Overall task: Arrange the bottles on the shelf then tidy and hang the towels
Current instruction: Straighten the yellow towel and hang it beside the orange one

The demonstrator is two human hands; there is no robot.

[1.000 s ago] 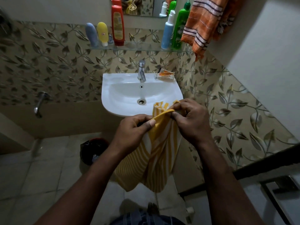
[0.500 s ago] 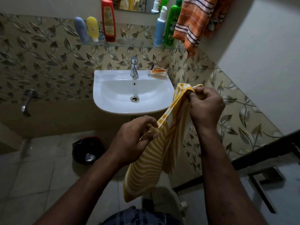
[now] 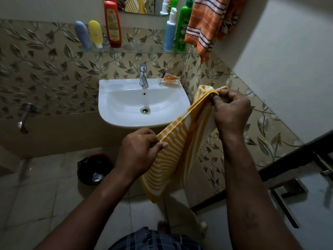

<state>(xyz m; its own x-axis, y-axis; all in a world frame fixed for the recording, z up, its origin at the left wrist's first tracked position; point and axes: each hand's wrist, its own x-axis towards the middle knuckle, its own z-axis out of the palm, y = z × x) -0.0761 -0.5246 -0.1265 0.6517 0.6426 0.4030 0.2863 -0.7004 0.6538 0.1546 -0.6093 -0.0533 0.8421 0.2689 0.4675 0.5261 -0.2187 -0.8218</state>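
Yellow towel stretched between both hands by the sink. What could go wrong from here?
Left hand only pinches the yellow towel by its edge; a slip could drop that end toward the floor. Lifting it to hang beside the orange towel might knock the green bottle off the glass shelf.

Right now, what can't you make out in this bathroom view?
Head view only.
Orange towel: its hook, cut off by the top edge.
Red bottle: label print too small.
Yellow towel: gripped corners, hidden by left hand and right hand.
Black bin: contents too dark.
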